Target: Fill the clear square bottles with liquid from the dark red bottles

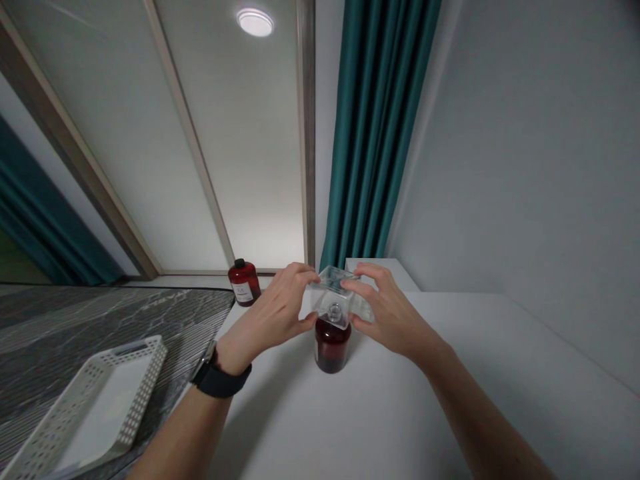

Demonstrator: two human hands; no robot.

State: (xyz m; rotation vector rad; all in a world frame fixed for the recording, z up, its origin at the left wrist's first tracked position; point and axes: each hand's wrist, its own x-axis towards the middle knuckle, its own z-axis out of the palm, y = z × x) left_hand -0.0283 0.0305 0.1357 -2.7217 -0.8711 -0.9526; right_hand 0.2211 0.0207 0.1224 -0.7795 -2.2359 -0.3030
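Observation:
Between my two hands is a clear square plastic container [331,301], held over the top of a dark red bottle [331,350]. My left hand [286,303] grips the container's left side, thumb low and fingers along the upper edge. From the right, my right hand [387,310] holds the opposite side in the same way. The bottle stands upright on the white table, its neck seen through the clear plastic. Whether the container rests on the bottle or hovers just above it, I cannot tell. A dark watch is on my left wrist.
A second red bottle [244,283] with a black cap and white label stands at the table's far left corner. A white perforated basket [143,393] lies at left on a grey patterned surface [190,313]. Behind the white table [310,433] hang teal curtains [375,133].

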